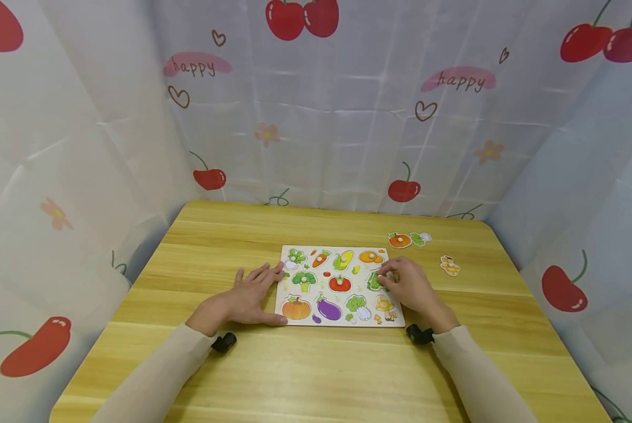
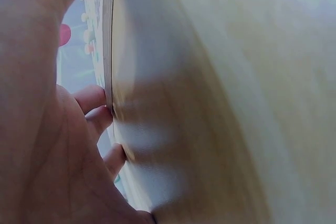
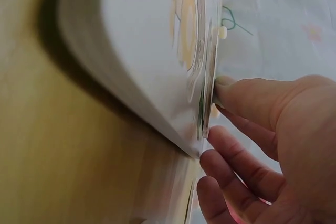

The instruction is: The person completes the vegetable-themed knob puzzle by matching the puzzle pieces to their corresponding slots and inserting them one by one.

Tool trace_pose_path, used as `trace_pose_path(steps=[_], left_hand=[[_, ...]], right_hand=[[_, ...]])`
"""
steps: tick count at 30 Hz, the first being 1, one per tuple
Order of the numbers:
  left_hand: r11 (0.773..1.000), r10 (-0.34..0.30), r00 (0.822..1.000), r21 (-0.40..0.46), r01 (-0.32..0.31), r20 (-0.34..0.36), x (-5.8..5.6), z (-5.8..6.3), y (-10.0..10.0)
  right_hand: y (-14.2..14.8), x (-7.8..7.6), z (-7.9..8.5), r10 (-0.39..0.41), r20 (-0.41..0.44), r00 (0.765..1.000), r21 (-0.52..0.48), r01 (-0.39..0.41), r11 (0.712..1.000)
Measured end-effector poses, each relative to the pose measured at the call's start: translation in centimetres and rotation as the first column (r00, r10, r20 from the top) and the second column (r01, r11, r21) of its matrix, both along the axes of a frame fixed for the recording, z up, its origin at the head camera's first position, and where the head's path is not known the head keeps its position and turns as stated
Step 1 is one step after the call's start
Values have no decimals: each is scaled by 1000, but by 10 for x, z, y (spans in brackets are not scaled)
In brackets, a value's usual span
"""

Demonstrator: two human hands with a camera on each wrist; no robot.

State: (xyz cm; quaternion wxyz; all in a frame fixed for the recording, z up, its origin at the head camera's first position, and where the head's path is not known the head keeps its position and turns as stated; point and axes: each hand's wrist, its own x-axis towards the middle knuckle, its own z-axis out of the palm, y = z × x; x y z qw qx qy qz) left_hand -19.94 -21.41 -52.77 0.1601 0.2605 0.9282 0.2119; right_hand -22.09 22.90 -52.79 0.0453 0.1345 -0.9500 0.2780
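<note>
A pale puzzle board (image 1: 359,286) printed with vegetables lies on the table in the head view. My left hand (image 1: 249,295) rests at its left edge with the fingers spread; the thumb reaches the lower left corner. At the board's right side my right hand (image 1: 410,286) pinches a green leafy vegetable puzzle piece (image 1: 373,281) by its knob, partly hiding it. In the right wrist view this piece (image 3: 210,72) sits slightly tilted at the board's surface. Knobbed pieces on the board include a tomato (image 1: 339,284), a broccoli (image 1: 304,281) and an eggplant (image 1: 328,308).
Beyond the board's upper right corner, a pumpkin piece (image 1: 399,240) and a bok choy piece (image 1: 420,238) lie on the wooden table (image 1: 316,376). A mushroom piece (image 1: 450,266) lies farther right. Cherry-printed curtains (image 1: 337,153) surround the table's back and sides.
</note>
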Motion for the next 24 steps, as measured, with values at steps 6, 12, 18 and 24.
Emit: trace_pose_path(steps=[6, 12, 18, 24], left_hand=[[1000, 4, 1000, -3, -4, -2, 0, 1, 1], [1000, 1, 1000, -2, -1, -1, 0, 1, 1], [1000, 1, 1000, 4, -1, -5, 0, 2, 1], [1000, -4, 1000, -2, 4, 5, 1, 2, 1]], right_hand=[[-3, -3, -2, 12, -20, 1000, 5, -11, 1000], [-4, -3, -2, 6, -16, 1000, -1, -6, 1000], [-5, -3, -3, 16, -35, 999, -2, -16, 1000], [-5, -2, -3, 20, -29, 999, -2, -20, 1000]])
